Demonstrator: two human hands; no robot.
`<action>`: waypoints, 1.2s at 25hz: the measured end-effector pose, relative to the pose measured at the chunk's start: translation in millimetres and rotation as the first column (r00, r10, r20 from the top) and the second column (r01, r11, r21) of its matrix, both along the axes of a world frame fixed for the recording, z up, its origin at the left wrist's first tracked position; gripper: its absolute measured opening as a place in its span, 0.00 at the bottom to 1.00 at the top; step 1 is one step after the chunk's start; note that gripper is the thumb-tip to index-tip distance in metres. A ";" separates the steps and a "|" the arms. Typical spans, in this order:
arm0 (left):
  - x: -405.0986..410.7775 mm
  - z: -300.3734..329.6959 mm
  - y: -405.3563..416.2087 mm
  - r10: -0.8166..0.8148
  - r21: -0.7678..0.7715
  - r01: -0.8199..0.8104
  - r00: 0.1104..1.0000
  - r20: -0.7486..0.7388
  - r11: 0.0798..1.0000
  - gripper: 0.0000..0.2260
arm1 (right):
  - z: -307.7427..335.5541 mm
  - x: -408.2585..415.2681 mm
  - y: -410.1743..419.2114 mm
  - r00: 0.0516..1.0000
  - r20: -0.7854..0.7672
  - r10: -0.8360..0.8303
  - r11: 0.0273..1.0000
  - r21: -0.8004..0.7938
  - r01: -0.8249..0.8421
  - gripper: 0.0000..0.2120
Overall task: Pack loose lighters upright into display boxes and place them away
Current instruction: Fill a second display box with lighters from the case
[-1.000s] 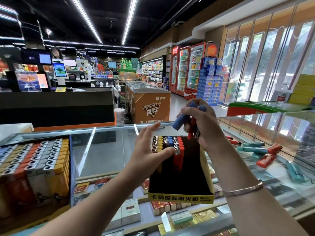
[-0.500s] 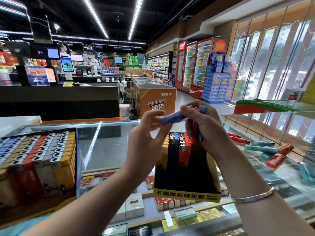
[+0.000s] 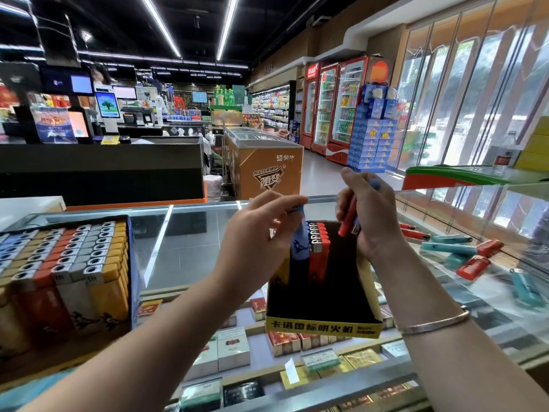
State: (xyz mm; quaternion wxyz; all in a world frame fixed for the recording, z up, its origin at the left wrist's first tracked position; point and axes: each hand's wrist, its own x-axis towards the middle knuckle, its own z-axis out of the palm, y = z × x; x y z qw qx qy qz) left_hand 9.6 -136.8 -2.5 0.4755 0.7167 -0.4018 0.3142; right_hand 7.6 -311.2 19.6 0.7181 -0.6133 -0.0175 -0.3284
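1. The left hand point(image 3: 252, 242) pinches a blue lighter point(image 3: 298, 243) by its top, lowering it upright into the display box point(image 3: 323, 327) just below, next to the red row point(image 3: 319, 251).
2. A second ago that lighter was still in the right hand point(image 3: 371, 221), which now clutches only its spare lighters point(image 3: 349, 218) above the box.
3. Loose lighters point(image 3: 463, 254) wait well off to the right of both grips.

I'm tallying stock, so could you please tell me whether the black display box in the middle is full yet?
Not full. The box holds only a few rows of upright lighters at its far end; the near part is bare black floor.
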 end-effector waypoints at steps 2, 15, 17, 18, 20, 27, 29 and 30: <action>-1.4 -2.1 -1.7 0.052 0.114 -0.059 0.997 0.060 0.992 0.11 | -0.8 -0.3 4.0 0.999 0.013 -0.039 0.995 -0.088 0.040 0.11; -2.6 -7.8 -7.2 0.244 0.326 -0.248 0.968 0.053 0.912 0.04 | 1.5 -4.8 6.5 1.000 0.031 -0.003 1.000 0.007 0.002 0.11; -2.1 -8.4 -7.1 0.252 0.325 -0.241 0.968 0.008 0.914 0.05 | 2.1 -4.4 6.0 0.999 0.034 -0.008 0.999 0.042 0.006 0.12; -2.0 -8.7 -6.9 0.252 0.325 -0.236 0.968 -0.009 0.916 0.05 | 2.5 -3.8 5.6 0.999 0.031 -0.021 0.999 0.044 0.019 0.12; -1.5 -10.6 -5.9 0.251 0.342 -0.237 0.968 0.005 0.909 0.06 | 3.2 -2.6 4.6 0.999 0.025 -0.039 0.998 0.040 0.038 0.13; -5.8 -9.0 -7.7 0.189 0.272 -0.181 0.982 -0.002 0.945 0.17 | 5.3 -7.3 10.0 0.977 0.077 0.197 0.980 -0.004 -0.197 0.12; -8.0 -8.1 -8.4 0.139 0.225 -0.127 0.990 -0.038 0.966 0.19 | 6.4 -10.5 15.4 0.945 0.115 0.308 0.952 -0.042 -0.305 0.11; -9.1 -8.2 -8.3 0.105 0.197 -0.090 0.992 -0.066 0.976 0.18 | 7.0 -11.7 18.9 0.927 0.119 0.355 0.935 -0.065 -0.349 0.10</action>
